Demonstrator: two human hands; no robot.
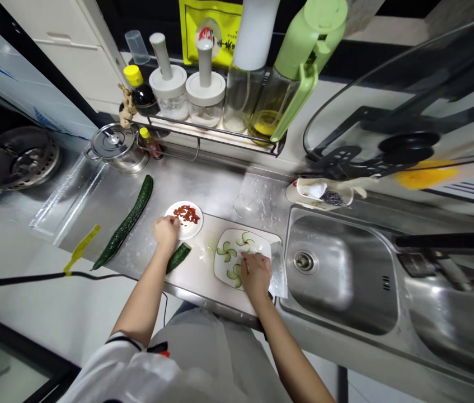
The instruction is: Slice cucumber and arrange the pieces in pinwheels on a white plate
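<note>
My left hand [166, 230] is closed, its fingertips at the left rim of a small white plate [186, 232] of red goji berries [187, 214]; what they pinch is too small to tell. Over a larger white plate [221, 268] hovers my right hand [257, 271], fingers pinched together and partly hiding the plate. Thin cucumber slices [226, 252] lie there in pinwheel shapes, one with a red dot at its centre. Between the hands, a cut cucumber piece [179, 257] rests on the pale cutting board [201, 280]. A broad knife blade [279, 274] shows beside the larger plate.
A whole cucumber [125, 221] lies on the steel counter at left, below a lidded pot [117, 148]. Behind is a rack [215, 130] of jars and bottles. The sink [341, 274] is at right, with a scrubber holder [318, 193] behind it. A pan [12, 157] sits far left.
</note>
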